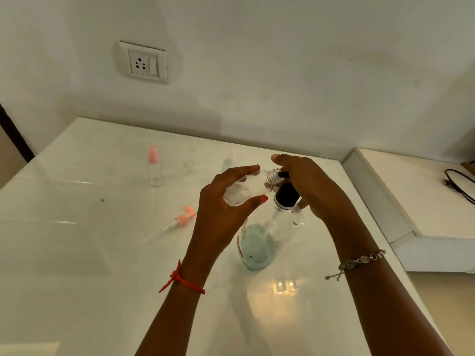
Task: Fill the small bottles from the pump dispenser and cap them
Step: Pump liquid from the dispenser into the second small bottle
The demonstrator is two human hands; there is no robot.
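White glossy table (77, 253) is standing against a plain white wall (257, 60) that is carrying a socket plate (144, 63).

Left hand (221, 209) is gripping a small clear bottle (246, 188) between thumb and curled fingers. It is holding the bottle tilted in the air, with the uncapped threaded neck pointing right and meeting the spout.

Right hand (316, 186) is gripping the pump dispenser (259, 242) at its black pump head (286, 194), with the fingers curling over the top. The dispenser is standing upright on the table, just below both hands.

A second small bottle with a pink cap (155, 167) is standing upright, well apart, at the rear left. A loose pink pump cap (183, 217) is lying on its side between that bottle and the left hand.

A red thread (185, 278) is circling the left wrist and a bead bracelet (359, 259) the right. A black cable (460, 183) is lying on the raised ledge (424, 201) at the right.
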